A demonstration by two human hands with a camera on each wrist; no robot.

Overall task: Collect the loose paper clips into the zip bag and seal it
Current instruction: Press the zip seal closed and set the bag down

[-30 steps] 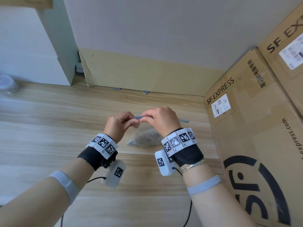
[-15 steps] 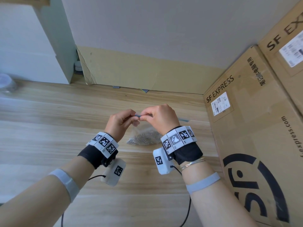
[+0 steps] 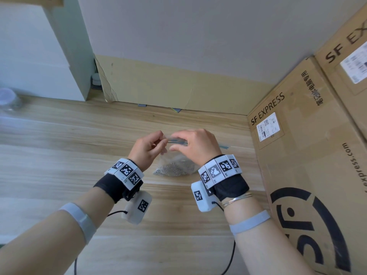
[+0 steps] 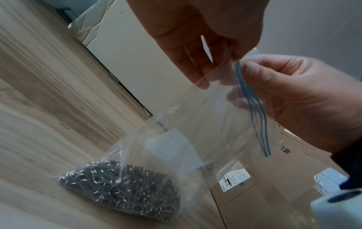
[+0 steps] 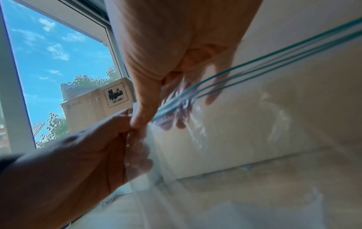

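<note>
A clear zip bag [image 3: 178, 157] [image 4: 195, 117] stands on the wooden table [image 3: 59, 159], its bottom filled with a heap of metal paper clips [image 3: 172, 168] [image 4: 121, 189]. Its teal zip strip [image 3: 177, 141] [image 4: 252, 108] [image 5: 264, 62] is held up above the heap. My left hand [image 3: 162, 140] [image 4: 227, 54] [image 5: 133, 134] pinches the strip's left end. My right hand [image 3: 175, 143] [image 4: 248, 74] [image 5: 152, 120] holds the strip just beside it, thumb in front and fingers behind the film. In the left wrist view the teal lines spread apart midway along the strip.
Large SF Express cardboard boxes [image 3: 307, 155] wall off the right side close to my right arm. A cardboard sheet [image 3: 178, 92] leans on the back wall, a white cabinet [image 3: 39, 66] stands back left, and a blurred jar [image 3: 8, 99] sits far left.
Both hands stay at the left end of the zip strip. The right hand's fingers have spread a little over the strip. The bag's bottom has not left the table.
</note>
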